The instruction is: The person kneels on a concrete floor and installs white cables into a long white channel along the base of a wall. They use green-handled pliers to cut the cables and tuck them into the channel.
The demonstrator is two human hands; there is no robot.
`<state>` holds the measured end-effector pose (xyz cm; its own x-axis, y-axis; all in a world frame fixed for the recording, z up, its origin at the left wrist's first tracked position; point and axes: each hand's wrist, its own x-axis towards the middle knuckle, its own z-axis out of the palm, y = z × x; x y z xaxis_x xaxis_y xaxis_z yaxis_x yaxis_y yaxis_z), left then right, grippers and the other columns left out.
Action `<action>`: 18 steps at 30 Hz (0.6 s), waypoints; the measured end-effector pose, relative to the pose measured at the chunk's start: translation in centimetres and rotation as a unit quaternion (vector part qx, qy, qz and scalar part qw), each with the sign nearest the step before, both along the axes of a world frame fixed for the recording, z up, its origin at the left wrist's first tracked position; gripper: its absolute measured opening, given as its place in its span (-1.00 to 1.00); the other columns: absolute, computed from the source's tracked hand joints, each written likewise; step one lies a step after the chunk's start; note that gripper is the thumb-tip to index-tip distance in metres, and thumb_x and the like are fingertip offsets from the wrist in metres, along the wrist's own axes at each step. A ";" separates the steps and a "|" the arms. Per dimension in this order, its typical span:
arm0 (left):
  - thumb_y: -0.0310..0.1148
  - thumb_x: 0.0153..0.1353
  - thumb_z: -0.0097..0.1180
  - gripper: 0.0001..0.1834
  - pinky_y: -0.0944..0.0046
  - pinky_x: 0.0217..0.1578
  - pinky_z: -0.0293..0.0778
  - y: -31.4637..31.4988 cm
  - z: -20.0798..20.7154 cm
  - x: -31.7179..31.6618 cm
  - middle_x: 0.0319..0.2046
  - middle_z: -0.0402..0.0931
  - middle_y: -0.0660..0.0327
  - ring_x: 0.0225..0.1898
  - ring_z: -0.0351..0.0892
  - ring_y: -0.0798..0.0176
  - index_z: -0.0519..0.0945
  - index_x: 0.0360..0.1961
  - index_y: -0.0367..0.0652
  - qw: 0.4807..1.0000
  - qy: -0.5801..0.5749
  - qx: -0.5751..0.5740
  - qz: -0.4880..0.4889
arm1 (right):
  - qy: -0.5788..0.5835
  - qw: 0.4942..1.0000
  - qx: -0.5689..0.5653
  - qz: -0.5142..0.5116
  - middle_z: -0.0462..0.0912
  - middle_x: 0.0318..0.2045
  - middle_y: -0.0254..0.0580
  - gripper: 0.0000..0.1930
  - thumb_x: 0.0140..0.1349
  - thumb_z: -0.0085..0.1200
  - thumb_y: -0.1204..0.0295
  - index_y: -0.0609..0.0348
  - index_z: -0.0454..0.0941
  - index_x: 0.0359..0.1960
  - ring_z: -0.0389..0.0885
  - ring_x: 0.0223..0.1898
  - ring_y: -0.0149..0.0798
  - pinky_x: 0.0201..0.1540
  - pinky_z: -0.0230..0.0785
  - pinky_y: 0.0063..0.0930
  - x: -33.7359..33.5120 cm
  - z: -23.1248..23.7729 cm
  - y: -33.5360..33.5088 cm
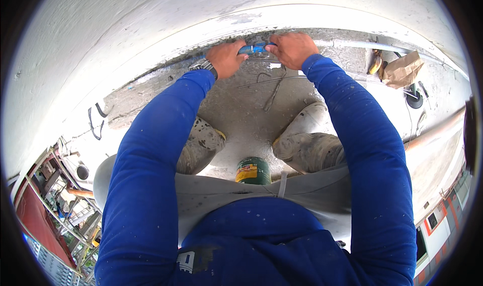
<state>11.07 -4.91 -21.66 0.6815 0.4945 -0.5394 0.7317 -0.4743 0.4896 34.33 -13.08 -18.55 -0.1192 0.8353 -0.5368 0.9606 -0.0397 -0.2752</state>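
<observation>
My left hand (226,59), with a watch (204,65) on its wrist, is wrapped round a blue pipe (255,48) at the foot of the white wall. Close by on the right, my right hand (292,50) grips the same pipe, thumb along it. A pale mark shows on the short blue stretch between my hands; whether it is a joint I cannot tell. Beyond my right hand a light grey pipe (352,44) runs along the wall. Below my hands, thin metal rods (271,80) and a twisted strip (274,95) lie on the concrete.
A green can (254,170) stands between my legs. To the right are bananas (375,63), a brown paper bag (402,68) and a black round object (414,100). Black strips (95,121) lie at left. The wall (126,29) rises right behind the pipe; scaffold-like bars (60,205) show lower left.
</observation>
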 end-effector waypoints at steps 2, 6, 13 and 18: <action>-0.12 0.45 0.15 -0.66 -0.17 -0.18 0.49 -0.5 0.1 0.0 -0.30 0.66 0.00 -0.20 0.67 -0.16 0.52 0.11 -0.04 1.000 -0.011 0.019 0.006 | 0.004 1.000 -0.013 -0.006 0.78 -0.28 -0.11 -0.52 0.59 -0.24 -0.06 -0.03 0.62 0.09 0.75 -0.10 0.03 -0.02 0.57 0.02 0.0 0.3 0.2; -0.14 0.44 0.16 -0.65 -0.18 -0.18 0.49 -1.2 0.4 -0.1 -0.30 0.66 -0.01 -0.20 0.67 -0.17 0.51 0.12 -0.05 0.998 -0.032 0.061 0.012 | 0.014 0.999 -0.029 -0.007 0.78 -0.26 -0.10 -0.52 0.58 -0.22 -0.06 -0.03 0.63 0.10 0.75 -0.07 0.03 0.01 0.57 0.02 0.0 0.5 0.8; -0.14 0.46 0.11 -0.63 -0.14 -0.05 0.49 1.1 0.9 0.1 -0.16 0.65 -0.05 -0.07 0.64 -0.18 0.50 0.18 -0.07 0.999 -0.004 -0.031 -0.012 | 0.016 0.999 -0.030 0.003 0.78 -0.27 -0.10 -0.52 0.57 -0.19 -0.07 -0.03 0.66 0.07 0.75 -0.07 0.02 -0.03 0.56 0.02 0.1 1.4 1.5; -0.11 0.48 0.08 -0.55 -0.09 0.12 0.45 2.0 0.9 -0.1 0.06 0.59 -0.05 0.12 0.57 -0.12 0.47 0.27 -0.08 0.997 0.006 -0.075 -0.026 | 0.008 1.000 0.009 0.005 0.77 -0.33 -0.09 -0.53 0.56 -0.15 -0.06 -0.01 0.67 0.05 0.75 -0.15 0.03 -0.06 0.57 0.00 -0.2 1.5 1.0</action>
